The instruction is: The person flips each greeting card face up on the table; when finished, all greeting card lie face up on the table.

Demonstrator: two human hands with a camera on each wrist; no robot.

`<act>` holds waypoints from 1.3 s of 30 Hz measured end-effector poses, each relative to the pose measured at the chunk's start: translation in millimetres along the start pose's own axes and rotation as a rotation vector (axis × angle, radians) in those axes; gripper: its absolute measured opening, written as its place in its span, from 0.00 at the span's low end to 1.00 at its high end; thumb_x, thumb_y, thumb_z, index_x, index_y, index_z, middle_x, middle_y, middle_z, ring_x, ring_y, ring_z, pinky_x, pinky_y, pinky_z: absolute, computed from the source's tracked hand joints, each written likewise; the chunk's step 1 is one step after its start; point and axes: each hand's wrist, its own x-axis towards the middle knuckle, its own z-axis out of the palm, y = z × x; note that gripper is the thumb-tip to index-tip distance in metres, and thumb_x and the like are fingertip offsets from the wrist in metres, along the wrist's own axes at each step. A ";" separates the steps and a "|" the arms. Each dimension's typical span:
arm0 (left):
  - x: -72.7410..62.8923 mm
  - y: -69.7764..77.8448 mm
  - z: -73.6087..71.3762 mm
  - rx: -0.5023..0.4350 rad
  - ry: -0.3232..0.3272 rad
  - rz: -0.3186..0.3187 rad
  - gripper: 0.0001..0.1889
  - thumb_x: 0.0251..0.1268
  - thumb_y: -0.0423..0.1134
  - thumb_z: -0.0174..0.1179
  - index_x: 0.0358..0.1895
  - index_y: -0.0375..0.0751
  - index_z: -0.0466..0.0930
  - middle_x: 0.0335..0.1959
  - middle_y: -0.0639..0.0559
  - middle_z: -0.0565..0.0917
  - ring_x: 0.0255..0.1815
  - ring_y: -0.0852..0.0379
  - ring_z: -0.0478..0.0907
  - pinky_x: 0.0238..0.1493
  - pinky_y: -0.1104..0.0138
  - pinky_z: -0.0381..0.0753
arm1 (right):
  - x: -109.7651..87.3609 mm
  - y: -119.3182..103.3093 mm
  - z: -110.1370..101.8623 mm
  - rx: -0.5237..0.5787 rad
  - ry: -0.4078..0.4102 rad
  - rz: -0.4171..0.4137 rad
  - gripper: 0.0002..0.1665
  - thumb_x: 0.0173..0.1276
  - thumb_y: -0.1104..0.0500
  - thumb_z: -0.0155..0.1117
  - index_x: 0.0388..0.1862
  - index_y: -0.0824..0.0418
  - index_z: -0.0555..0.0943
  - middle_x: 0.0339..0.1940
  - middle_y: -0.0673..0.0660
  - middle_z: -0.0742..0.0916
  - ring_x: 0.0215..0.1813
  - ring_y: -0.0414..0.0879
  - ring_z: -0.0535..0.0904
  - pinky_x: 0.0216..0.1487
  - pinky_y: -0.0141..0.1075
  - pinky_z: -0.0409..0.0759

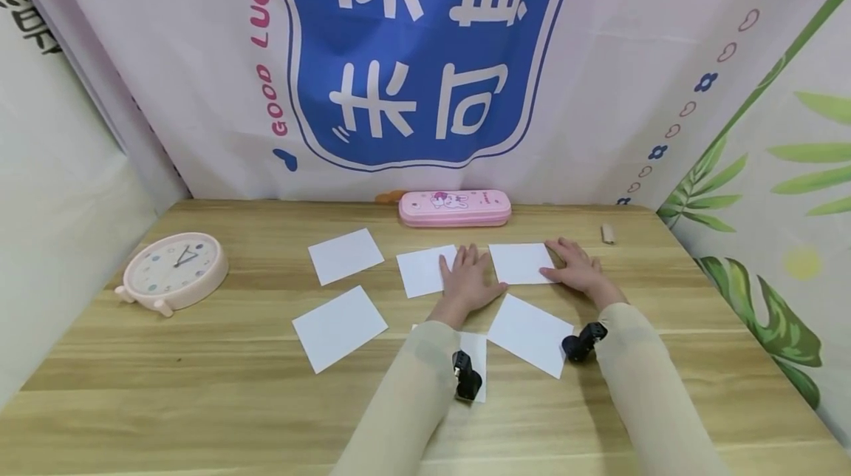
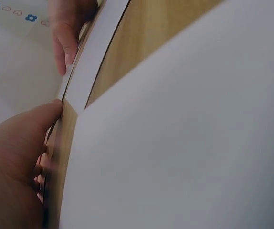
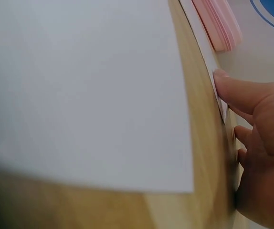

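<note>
Several blank white paper cards lie flat on the wooden table. My left hand (image 1: 467, 285) rests with fingers spread between the upper middle card (image 1: 419, 273) and the upper right card (image 1: 520, 263); its fingertips overlap the upper middle card's right edge in the head view. At the upper right card's right side is my right hand (image 1: 577, 269), its thumb (image 3: 227, 86) touching the card's edge and its fingers extended. Nearer me, the lower right card (image 1: 530, 334) lies tilted. My left forearm partly hides the lower middle card (image 1: 475, 350).
Two more cards, an upper left one (image 1: 346, 256) and a lower left one (image 1: 340, 328), lie to the left. A pink pencil case (image 1: 455, 209) stands at the back. A round clock (image 1: 176, 271) lies far left, and a small beige object (image 1: 608, 233) back right.
</note>
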 end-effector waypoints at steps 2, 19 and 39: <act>0.2 -0.2 0.8 0.004 -0.002 -0.002 0.37 0.52 0.65 0.45 0.64 0.52 0.56 0.66 0.46 0.48 0.66 0.48 0.39 0.58 0.46 0.30 | -0.4 -0.5 -0.5 -0.007 -0.007 -0.002 0.43 0.58 0.41 0.52 0.66 0.61 0.51 0.66 0.68 0.47 0.64 0.63 0.33 0.51 0.64 0.28; 1.0 -3.3 3.7 0.021 0.002 -0.012 0.36 0.51 0.66 0.45 0.64 0.55 0.57 0.67 0.47 0.48 0.66 0.48 0.39 0.58 0.46 0.31 | -0.8 -2.4 -4.0 0.054 -0.071 -0.017 0.45 0.57 0.44 0.55 0.66 0.63 0.50 0.66 0.69 0.44 0.64 0.62 0.30 0.51 0.64 0.26; -0.3 0.8 2.3 0.021 -0.011 -0.013 0.32 0.52 0.66 0.44 0.62 0.61 0.58 0.67 0.47 0.47 0.66 0.48 0.38 0.58 0.47 0.31 | 1.3 -0.7 -7.8 0.002 -0.069 -0.021 0.43 0.57 0.44 0.56 0.63 0.64 0.53 0.65 0.70 0.47 0.64 0.63 0.34 0.50 0.66 0.31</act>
